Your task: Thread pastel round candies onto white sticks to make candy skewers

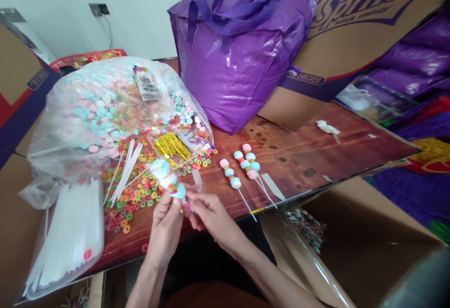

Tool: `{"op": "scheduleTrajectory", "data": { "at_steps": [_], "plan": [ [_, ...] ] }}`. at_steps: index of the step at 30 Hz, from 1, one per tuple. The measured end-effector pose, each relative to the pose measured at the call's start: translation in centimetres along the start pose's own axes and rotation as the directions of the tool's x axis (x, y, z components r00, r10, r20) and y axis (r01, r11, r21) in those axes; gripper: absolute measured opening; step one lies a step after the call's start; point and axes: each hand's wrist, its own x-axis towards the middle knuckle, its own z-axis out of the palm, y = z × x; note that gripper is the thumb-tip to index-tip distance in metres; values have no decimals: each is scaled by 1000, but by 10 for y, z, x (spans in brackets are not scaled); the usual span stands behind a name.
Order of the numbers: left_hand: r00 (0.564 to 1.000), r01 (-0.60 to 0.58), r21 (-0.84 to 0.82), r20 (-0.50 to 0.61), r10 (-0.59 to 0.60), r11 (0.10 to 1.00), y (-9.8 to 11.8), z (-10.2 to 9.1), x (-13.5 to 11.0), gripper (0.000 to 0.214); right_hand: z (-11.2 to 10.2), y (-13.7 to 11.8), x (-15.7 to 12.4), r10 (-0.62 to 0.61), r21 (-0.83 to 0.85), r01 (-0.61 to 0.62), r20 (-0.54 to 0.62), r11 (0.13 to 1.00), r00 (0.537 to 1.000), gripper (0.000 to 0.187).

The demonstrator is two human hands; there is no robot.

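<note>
My left hand (167,219) is closed around the lower end of a candy skewer (168,179) of pastel marshmallows and coloured rings, blurred, with a shiny look like a clear wrapper. My right hand (211,214) pinches at the same end from the other side; its fingertips partly hide what lies between them. Right of my hands lie several more candy skewers (230,174) on white sticks, near the table's front edge. Beyond the held skewer sits a pile of gold twist ties (172,147). Loose white sticks (128,172) rest on scattered candy rings (149,195).
A big clear bag of marshmallows (94,106) stands at the left back, with a stack of labels (146,85) on it. Front left is a bag of white sticks (70,233). A purple bag (239,69) and a cardboard box (355,31) stand behind. An opened carton (351,233) is below right.
</note>
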Motion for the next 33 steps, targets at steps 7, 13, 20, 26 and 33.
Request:
{"op": "scheduleTrajectory", "data": {
  "at_steps": [7,13,20,26,33],
  "plan": [
    [953,-189,-97,-257,159,977,23,-23,8,15,-3,-42,89,-293,-888,53,-94,456,951,21],
    [958,-47,-112,-288,13,993,22,-34,9,22,18,-48,155,-107,-957,-112,-145,266,984,20],
    [955,-21,-180,-294,-33,983,23,-40,17,23,10,-46,148,-172,-969,-25,-69,246,983,30],
    [966,-79,-210,-256,23,974,21,-39,22,21,1,-43,146,-204,-943,-2,-74,334,976,27],
    [959,-36,-169,-285,-13,985,23,-34,21,24,-1,-40,142,-233,-939,16,-69,343,970,42]
  ]
}}
